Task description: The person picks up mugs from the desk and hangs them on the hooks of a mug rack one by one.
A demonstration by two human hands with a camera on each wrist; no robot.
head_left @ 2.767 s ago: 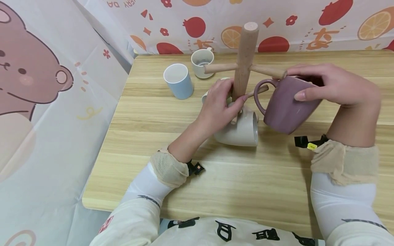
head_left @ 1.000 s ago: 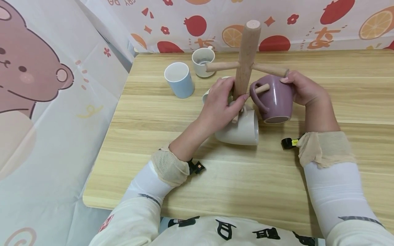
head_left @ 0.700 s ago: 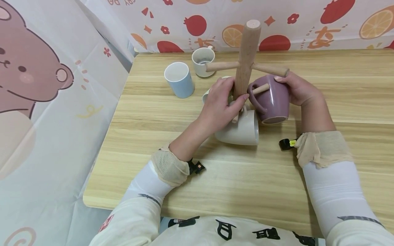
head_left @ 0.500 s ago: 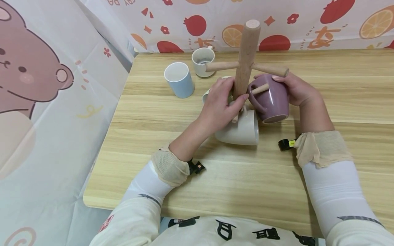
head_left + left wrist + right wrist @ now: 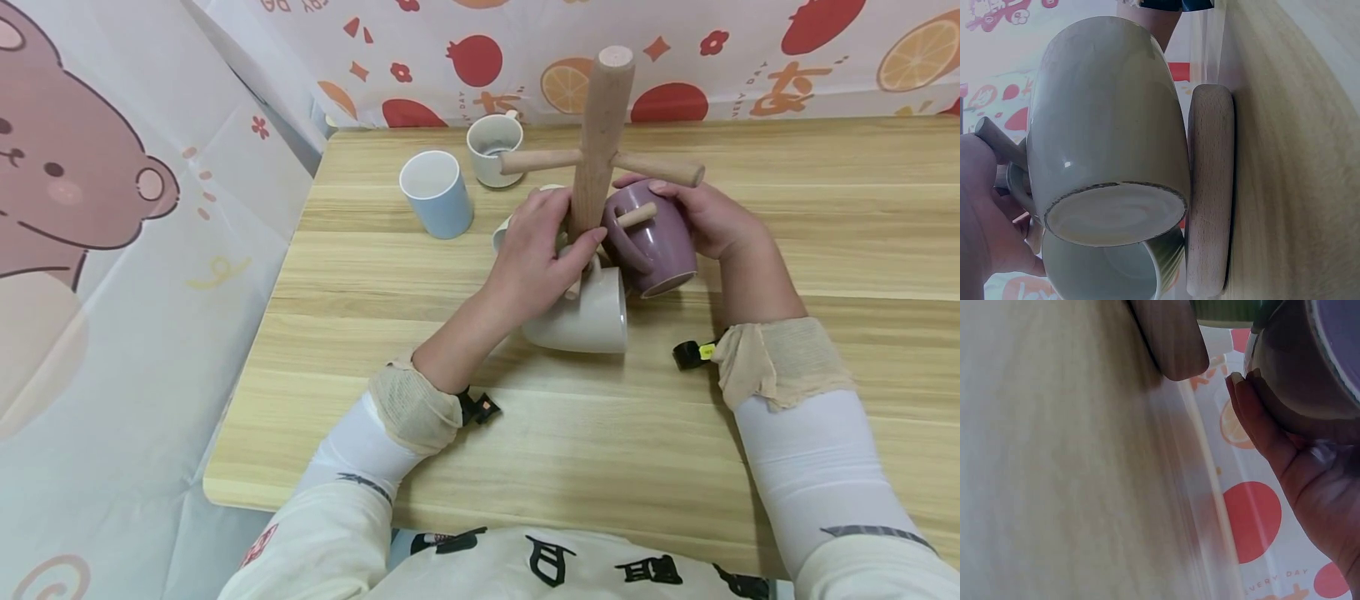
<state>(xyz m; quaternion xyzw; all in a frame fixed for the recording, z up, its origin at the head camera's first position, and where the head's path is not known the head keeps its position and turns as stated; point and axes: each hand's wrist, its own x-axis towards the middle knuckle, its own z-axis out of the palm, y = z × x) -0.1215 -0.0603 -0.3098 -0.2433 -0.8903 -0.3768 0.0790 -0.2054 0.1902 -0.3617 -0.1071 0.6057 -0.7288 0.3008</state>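
Observation:
A wooden mug tree point(image 5: 600, 125) stands on the table, and my left hand point(image 5: 525, 262) grips its post below the upper pegs. My right hand point(image 5: 716, 221) holds a purple mug point(image 5: 663, 246) by its body, thumb near the rim. The mug's handle loops around a lower peg point(image 5: 637, 215), whose tip pokes through. On another lower peg, under my left hand, a light grey mug point(image 5: 588, 321) hangs sideways. In the left wrist view it hangs beside the wooden base point(image 5: 1210, 187), with a ribbed pale mug point(image 5: 1163, 256) behind it. My left hand mostly hides that one from above.
A light blue cup point(image 5: 438, 204) and a white mug point(image 5: 487, 167) stand upright at the back left of the table point(image 5: 360, 333). Two upper pegs point(image 5: 660, 169) stick out bare from the post. A fruit-print cloth point(image 5: 480, 62) hangs along the back edge.
The purple mug has moved left toward the post, and its handle has gone over the lower peg. It has since tilted slightly. My left hand has stayed on the post.

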